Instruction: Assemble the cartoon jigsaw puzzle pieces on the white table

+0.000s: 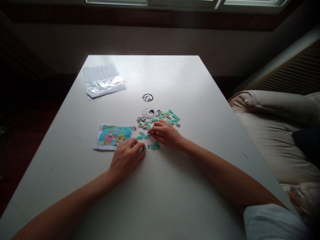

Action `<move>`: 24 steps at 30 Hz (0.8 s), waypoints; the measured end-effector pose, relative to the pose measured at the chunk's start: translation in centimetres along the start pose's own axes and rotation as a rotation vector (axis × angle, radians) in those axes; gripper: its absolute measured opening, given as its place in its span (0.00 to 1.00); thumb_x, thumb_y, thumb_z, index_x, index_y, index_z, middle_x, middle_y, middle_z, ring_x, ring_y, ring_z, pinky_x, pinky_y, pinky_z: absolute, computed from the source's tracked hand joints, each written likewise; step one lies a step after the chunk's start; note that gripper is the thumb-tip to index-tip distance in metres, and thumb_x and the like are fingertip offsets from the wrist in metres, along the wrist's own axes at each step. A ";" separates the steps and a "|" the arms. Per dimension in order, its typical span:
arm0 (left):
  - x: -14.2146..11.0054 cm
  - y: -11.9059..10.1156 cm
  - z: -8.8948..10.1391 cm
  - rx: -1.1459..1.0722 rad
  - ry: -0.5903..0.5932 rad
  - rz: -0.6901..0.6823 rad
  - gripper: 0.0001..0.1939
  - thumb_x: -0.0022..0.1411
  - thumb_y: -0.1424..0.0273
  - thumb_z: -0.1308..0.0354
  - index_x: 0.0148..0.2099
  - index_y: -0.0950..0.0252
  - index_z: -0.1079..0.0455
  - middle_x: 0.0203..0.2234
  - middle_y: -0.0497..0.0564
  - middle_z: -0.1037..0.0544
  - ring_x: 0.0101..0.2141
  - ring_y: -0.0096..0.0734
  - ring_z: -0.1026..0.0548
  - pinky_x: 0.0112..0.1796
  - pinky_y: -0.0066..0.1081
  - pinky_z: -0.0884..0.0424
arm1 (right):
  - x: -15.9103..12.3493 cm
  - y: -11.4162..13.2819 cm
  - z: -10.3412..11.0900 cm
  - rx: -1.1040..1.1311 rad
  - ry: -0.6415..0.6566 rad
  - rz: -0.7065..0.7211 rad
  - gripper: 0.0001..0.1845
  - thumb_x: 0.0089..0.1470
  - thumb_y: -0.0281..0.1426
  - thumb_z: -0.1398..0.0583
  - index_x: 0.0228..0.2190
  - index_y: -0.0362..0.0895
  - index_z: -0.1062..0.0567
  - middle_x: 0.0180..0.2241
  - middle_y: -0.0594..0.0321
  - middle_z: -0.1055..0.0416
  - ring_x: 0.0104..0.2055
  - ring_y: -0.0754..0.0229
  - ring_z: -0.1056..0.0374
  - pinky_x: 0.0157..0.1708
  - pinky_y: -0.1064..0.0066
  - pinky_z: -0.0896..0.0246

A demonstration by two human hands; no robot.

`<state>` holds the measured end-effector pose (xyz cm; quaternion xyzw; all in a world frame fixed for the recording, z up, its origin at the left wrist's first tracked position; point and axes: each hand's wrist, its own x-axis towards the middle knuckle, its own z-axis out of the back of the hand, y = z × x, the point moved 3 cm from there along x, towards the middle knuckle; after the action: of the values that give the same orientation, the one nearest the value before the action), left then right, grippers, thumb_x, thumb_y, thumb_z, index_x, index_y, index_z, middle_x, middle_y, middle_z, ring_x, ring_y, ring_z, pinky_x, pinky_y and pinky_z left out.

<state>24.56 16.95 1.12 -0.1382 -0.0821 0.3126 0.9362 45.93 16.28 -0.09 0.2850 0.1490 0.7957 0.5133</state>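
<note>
Sleeve (272, 221) nr R corner, pale, over white tabletop (160, 200). L hand (127, 154) curled at a dark-green puzzle pc (143, 149) — can't tell if gripped. Just R of it, small clump of pcs (154, 145). R hand (166, 133) slightly farther, fingers bunched beside a few green pcs (141, 136) — can't tell if it's holding one. Cartoon sheet (113, 136) lies flat, corner under L hand. Past R hand: loose pile (172, 116), mostly green w/ some pink & yellow, by a round grey cap (145, 114). Then round hole (148, 97) w/ white stuff inside; far L, papers (97, 71) & clear plastic (106, 86); window frame (175, 4) beyond.
</note>
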 end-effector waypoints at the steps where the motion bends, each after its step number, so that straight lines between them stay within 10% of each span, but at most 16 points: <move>1: 0.1 0.0 0.0 -0.022 0.005 0.006 0.08 0.68 0.66 0.43 0.48 0.58 0.29 0.41 0.51 0.27 0.43 0.39 0.29 0.45 0.38 0.34 | 0.0 0.0 0.0 0.004 0.002 -0.001 0.06 0.62 0.30 0.39 0.38 0.46 0.21 0.34 0.59 0.28 0.40 0.55 0.38 0.43 0.65 0.43; 14: 0.0 0.6 -0.1 -0.244 -0.074 -0.015 0.04 0.68 0.72 0.44 0.44 0.60 0.31 0.36 0.48 0.24 0.39 0.36 0.28 0.42 0.35 0.35 | 0.1 0.8 0.5 0.097 -0.016 -0.012 0.08 0.64 0.31 0.41 0.36 0.46 0.21 0.33 0.59 0.27 0.39 0.56 0.36 0.43 0.64 0.42; 24: 0.1 1.7 0.2 -0.559 -0.204 0.223 0.04 0.65 0.71 0.40 0.42 0.59 0.31 0.33 0.43 0.23 0.33 0.27 0.26 0.37 0.28 0.34 | 0.1 1.9 0.3 0.269 0.004 0.036 0.09 0.64 0.35 0.40 0.35 0.46 0.21 0.33 0.59 0.26 0.37 0.58 0.33 0.44 0.63 0.40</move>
<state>23.69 18.36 0.76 -0.3660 -0.2426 0.3908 0.8090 44.71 15.59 1.19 0.3522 0.2500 0.7782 0.4559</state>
